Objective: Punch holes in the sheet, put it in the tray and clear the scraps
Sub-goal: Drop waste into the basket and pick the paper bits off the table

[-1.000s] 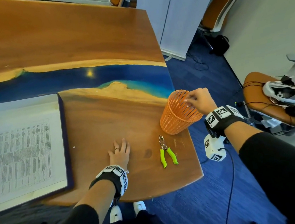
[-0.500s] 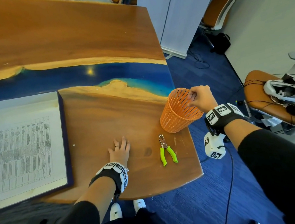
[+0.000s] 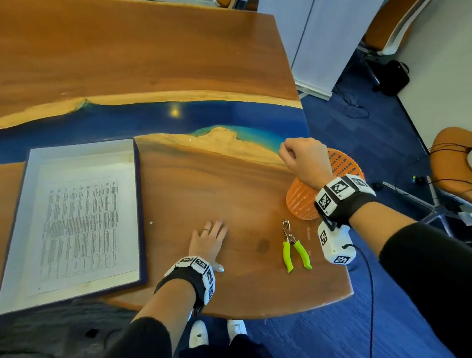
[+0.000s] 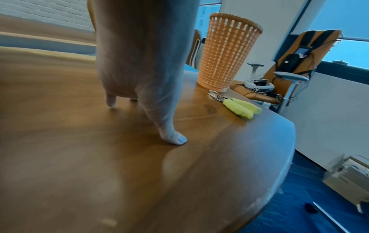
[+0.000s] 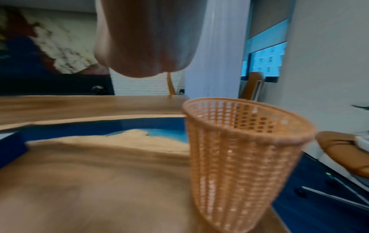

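The printed sheet (image 3: 81,226) lies flat inside the white tray (image 3: 142,213) with dark blue walls at the left of the table. My left hand (image 3: 209,237) rests flat on the wood, fingers straight, its thumb (image 4: 175,138) touching the surface. The green-handled hole punch (image 3: 294,245) (image 4: 237,107) lies to its right. The orange mesh basket (image 3: 344,163) (image 5: 239,157) stands upright near the right edge. My right hand (image 3: 303,159) (image 5: 145,39) hovers above and left of the basket's rim with fingers curled, apart from it; nothing shows in it.
A tiny white scrap (image 3: 151,222) lies on the wood just right of the tray. The table's (image 3: 272,301) rounded near edge and right edge drop to blue carpet. Office chairs (image 3: 463,170) with cables stand to the right, and a white cabinet (image 3: 315,37) beyond the table.
My right hand has let go of the basket's rim and lifted up and to the left. The basket now stands upright rather than tilted. My left hand has stayed put.
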The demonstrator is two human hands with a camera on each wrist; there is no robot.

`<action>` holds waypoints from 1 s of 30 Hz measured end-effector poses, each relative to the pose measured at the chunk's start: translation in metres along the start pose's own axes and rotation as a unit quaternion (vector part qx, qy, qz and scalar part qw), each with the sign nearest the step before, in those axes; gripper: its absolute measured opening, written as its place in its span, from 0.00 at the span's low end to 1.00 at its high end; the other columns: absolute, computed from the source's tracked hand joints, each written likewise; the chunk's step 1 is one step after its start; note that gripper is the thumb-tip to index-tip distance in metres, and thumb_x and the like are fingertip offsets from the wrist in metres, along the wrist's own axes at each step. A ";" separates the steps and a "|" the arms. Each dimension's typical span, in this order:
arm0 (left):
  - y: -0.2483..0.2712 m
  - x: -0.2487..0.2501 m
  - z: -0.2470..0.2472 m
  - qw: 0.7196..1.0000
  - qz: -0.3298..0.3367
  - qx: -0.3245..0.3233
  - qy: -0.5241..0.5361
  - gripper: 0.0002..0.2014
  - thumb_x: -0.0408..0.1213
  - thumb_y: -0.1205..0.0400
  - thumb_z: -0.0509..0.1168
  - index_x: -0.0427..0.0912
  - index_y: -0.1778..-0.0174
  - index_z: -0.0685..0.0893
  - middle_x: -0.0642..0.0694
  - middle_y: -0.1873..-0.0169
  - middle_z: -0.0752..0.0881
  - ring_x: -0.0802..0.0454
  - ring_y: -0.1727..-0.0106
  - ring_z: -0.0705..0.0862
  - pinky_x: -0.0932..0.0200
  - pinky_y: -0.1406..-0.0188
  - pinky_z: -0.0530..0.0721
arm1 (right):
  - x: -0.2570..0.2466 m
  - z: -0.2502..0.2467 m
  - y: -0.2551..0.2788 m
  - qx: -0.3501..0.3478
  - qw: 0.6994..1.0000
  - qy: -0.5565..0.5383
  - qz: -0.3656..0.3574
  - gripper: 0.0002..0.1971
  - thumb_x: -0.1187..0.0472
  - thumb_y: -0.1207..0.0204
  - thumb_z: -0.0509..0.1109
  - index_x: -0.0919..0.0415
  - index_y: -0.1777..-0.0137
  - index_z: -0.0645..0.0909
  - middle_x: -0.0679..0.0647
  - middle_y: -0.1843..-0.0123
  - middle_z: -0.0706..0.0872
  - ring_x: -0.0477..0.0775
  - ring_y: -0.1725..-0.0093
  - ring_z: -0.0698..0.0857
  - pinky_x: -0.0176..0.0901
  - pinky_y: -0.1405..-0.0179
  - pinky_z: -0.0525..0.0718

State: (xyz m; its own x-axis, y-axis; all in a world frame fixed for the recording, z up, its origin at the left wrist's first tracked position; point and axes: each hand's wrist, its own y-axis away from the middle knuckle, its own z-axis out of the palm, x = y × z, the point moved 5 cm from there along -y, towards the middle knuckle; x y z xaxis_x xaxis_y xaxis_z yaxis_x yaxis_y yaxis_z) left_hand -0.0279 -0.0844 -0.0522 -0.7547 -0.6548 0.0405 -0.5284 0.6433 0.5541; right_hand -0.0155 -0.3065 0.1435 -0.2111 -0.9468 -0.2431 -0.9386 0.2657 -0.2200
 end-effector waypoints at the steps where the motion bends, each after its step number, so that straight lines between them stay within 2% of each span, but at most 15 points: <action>1: 0.003 -0.007 0.002 1.000 -0.007 0.006 0.007 0.54 0.56 0.27 0.73 0.44 0.15 0.43 0.48 0.16 0.44 0.43 0.15 0.48 0.42 0.23 0.64 | -0.018 0.012 -0.005 -0.018 1.000 -0.011 -0.021 0.16 0.60 0.22 0.62 0.59 0.72 0.67 0.55 0.75 0.73 0.58 0.73 0.74 0.49 0.72 0.70; 5: 0.019 -0.036 0.008 0.998 -0.037 0.025 0.049 0.53 0.52 0.26 0.73 0.43 0.15 0.44 0.49 0.15 0.44 0.45 0.15 0.47 0.43 0.21 0.63 | -0.086 0.074 -0.013 -0.123 0.986 -0.062 -0.094 0.11 0.65 0.26 0.64 0.58 0.68 0.69 0.53 0.71 0.75 0.52 0.70 0.74 0.40 0.72 0.66; 6: 0.023 -0.044 0.011 0.997 -0.045 0.031 0.063 0.52 0.50 0.26 0.74 0.43 0.15 0.45 0.49 0.15 0.44 0.45 0.15 0.48 0.44 0.21 0.62 | -0.100 0.093 -0.012 -0.152 0.980 -0.076 -0.099 0.09 0.66 0.27 0.65 0.59 0.68 0.70 0.55 0.69 0.77 0.54 0.69 0.75 0.41 0.72 0.68; 8: 0.032 -0.059 0.017 0.993 -0.062 0.045 0.091 0.52 0.48 0.26 0.74 0.44 0.15 0.46 0.49 0.16 0.46 0.45 0.15 0.50 0.46 0.20 0.63 | -0.129 0.129 -0.008 -0.198 0.969 -0.098 -0.115 0.05 0.67 0.29 0.66 0.62 0.65 0.76 0.58 0.64 0.82 0.58 0.65 0.80 0.48 0.69 0.76; 9: 0.035 -0.065 0.020 0.991 -0.068 0.053 0.100 0.52 0.47 0.27 0.75 0.44 0.15 0.46 0.49 0.16 0.46 0.45 0.15 0.51 0.47 0.21 0.63 | -0.142 0.147 -0.006 -0.219 0.962 -0.108 -0.122 0.02 0.68 0.28 0.66 0.64 0.61 0.79 0.60 0.61 0.84 0.60 0.61 0.82 0.51 0.64 0.79; 12: 0.041 -0.074 0.029 0.989 -0.077 0.064 0.111 0.53 0.46 0.27 0.76 0.45 0.15 0.46 0.50 0.15 0.46 0.46 0.15 0.50 0.49 0.21 0.63 | -0.177 0.196 0.001 -0.295 0.937 -0.133 -0.133 0.09 0.71 0.24 0.64 0.72 0.48 0.83 0.68 0.47 0.85 0.66 0.47 0.83 0.49 0.48 0.77; 14: 0.041 -0.073 0.031 0.988 -0.080 0.068 0.116 0.53 0.45 0.27 0.76 0.45 0.15 0.46 0.50 0.15 0.46 0.47 0.15 0.48 0.49 0.22 0.63 | -0.194 0.220 0.005 -0.327 0.925 -0.136 -0.137 0.10 0.71 0.22 0.63 0.73 0.46 0.84 0.70 0.45 0.84 0.67 0.43 0.82 0.49 0.44 0.75; 19: 0.038 -0.075 0.030 0.989 -0.086 0.060 0.107 0.50 0.47 0.27 0.75 0.43 0.16 0.51 0.46 0.17 0.54 0.44 0.17 0.54 0.51 0.23 0.62 | -0.214 0.252 0.012 -0.368 0.903 -0.174 -0.140 0.08 0.70 0.27 0.70 0.74 0.51 0.86 0.73 0.50 0.85 0.69 0.51 0.83 0.54 0.50 0.77; 21: 0.038 -0.077 0.030 0.989 -0.087 0.058 0.101 0.48 0.48 0.27 0.75 0.43 0.16 0.53 0.45 0.18 0.56 0.43 0.18 0.56 0.51 0.24 0.62 | -0.216 0.257 0.013 -0.356 0.905 -0.190 -0.135 0.07 0.69 0.28 0.72 0.72 0.54 0.87 0.69 0.52 0.85 0.68 0.54 0.83 0.56 0.52 0.81; 27: 0.034 -0.077 0.031 0.990 -0.092 0.038 0.095 0.48 0.48 0.26 0.74 0.43 0.16 0.52 0.44 0.18 0.56 0.42 0.17 0.54 0.49 0.22 0.60 | -0.215 0.268 0.010 -0.320 0.917 -0.182 -0.152 0.03 0.67 0.31 0.73 0.68 0.63 0.86 0.63 0.58 0.84 0.64 0.59 0.83 0.61 0.59 0.83; 30: 0.034 -0.077 0.030 0.992 -0.090 0.029 0.086 0.48 0.49 0.26 0.74 0.42 0.16 0.52 0.43 0.18 0.56 0.42 0.17 0.53 0.48 0.22 0.59 | -0.216 0.266 0.009 -0.322 0.919 -0.160 -0.162 0.05 0.64 0.30 0.73 0.67 0.62 0.86 0.61 0.57 0.84 0.63 0.58 0.83 0.60 0.60 0.83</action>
State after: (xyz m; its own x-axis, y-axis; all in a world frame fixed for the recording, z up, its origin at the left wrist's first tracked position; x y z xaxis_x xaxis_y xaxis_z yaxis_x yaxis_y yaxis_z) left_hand 0.0006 0.0001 -0.0617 -0.5720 -0.8154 0.0892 -0.6737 0.5290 0.5160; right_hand 0.0940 -0.0514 -0.0578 0.1028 -0.8274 -0.5521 -0.9269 -0.2810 0.2486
